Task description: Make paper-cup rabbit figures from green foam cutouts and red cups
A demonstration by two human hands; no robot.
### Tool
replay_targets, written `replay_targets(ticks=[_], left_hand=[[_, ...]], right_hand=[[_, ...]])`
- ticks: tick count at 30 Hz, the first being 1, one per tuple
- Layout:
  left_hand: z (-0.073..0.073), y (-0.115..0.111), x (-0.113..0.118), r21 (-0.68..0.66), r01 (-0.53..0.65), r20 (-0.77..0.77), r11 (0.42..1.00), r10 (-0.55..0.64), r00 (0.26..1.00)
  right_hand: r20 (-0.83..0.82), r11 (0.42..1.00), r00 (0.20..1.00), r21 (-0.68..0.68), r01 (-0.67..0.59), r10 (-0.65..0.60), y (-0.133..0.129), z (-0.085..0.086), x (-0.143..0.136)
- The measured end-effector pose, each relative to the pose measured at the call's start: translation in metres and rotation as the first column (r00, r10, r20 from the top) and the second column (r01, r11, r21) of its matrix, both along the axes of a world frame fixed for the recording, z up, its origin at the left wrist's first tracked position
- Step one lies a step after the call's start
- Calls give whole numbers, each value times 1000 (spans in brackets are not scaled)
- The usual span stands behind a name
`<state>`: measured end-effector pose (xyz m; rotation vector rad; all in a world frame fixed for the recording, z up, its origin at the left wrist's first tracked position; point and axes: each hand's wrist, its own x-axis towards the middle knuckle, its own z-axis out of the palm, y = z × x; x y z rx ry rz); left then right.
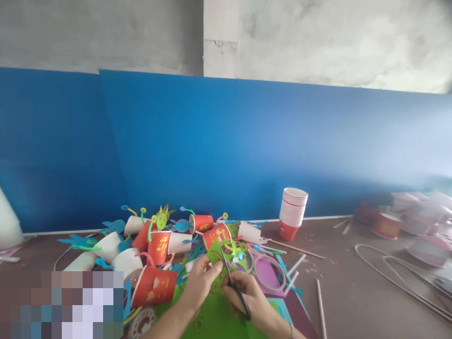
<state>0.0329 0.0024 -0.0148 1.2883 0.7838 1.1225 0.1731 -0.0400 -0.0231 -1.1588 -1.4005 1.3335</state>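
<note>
My left hand [202, 278] pinches a piece of green paper [213, 255] between thumb and fingers. Close on its right, my right hand [243, 293] is closed round the black handles of a pair of scissors [226, 264], whose blades point up and away at the green paper. Below both hands lies a larger green sheet [215, 318] with small drawn circles. A red paper cup [154, 286] lies on its side left of my left hand. Purple paper [269, 273] and a roll of clear tape are right of the scissors.
Red and white cups with coloured straws and paper faces crowd the brown table [339, 263]. A stack of cups [293, 212] stands near the blue panel [247, 150]. Wooden sticks [321, 306], a looped cable [395, 275] and blurred wrapped items [423, 226] are at the right.
</note>
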Motion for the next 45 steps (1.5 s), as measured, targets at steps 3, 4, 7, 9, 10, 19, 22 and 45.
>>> replay_targets(ticks=[3, 4, 7, 9, 10, 19, 22, 45], left_hand=[[-4, 3, -1, 9, 12, -31, 1000, -12, 999], [-6, 4, -2, 13, 7, -47, 1000, -6, 999], [-9, 6, -3, 16, -6, -73, 1000, 7, 997], [-8, 6, -4, 5, 3, -73, 1000, -3, 997], [-7, 6, -5, 1, 9, -69, 1000, -9, 998], [2, 5, -8, 1, 86, -94, 996, -86, 992], [2, 7, -8, 4, 100, -83, 995, -100, 992], [5, 8, -14, -45, 198, -92, 979, -201, 975]], right_hand=[[1, 1000, 1000, 7, -9, 9, 1, -2, 1], [3, 1000, 1000, 10, -8, 8, 1, -2, 1], [18, 1000, 1000, 3, -3, 3, 1, -1, 2], [20, 1000, 1000, -6, -9, 10, 1, 0, 3], [18, 1000, 1000, -8, -14, 14, 1, 0, 3], [11, 999, 999, -19, -31, 31, 3, -3, 6], [17, 999, 999, -24, -33, 33, 3, -2, 6], [83, 996, 995, -79, -46, 53, 6, 1, 11]])
